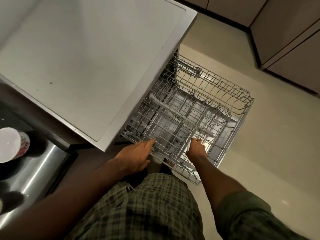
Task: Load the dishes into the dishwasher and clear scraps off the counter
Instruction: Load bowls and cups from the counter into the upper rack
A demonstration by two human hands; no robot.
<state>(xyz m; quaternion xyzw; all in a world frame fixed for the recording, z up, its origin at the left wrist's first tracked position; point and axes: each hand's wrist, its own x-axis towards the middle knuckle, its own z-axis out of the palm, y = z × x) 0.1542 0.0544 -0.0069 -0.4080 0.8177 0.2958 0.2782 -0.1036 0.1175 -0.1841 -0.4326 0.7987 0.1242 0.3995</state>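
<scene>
Person: stands over the open dishwasher; green plaid garment (150, 205) fills the near foreground, both arms reaching forward and down.
Left hand (136, 157): lies at the near edge of the upper rack, fingers stretched out nearly straight, fingertips touching the rack's front wire; no wire is gripped.
Right hand (196, 148): reaches down into the rack, fingers curled; a pale object sits just beside the palm, but whether the fingers grip it or a wire cannot be told.
Upper rack (199, 101): grey wire basket, pulled out over the floor, tilted in the wide-angle view; rows of tines and a folding shelf along its far side. Contents: nothing plainly made out apart from the pale object at the right hand.
Below the rack: the pale inner face of the lowered door (174, 125) shows through the wires.
Dishwasher top (83, 63): flat pale grey panel with a few small dark specks, left of the rack.
Counter (34, 170): dark, with a brushed-steel surface at the left edge; a white bowl (9, 144) rests there, well apart from the rack.
Floor (277, 144): pale tile.
Cabinets (285, 40): brown fronts, far right.
</scene>
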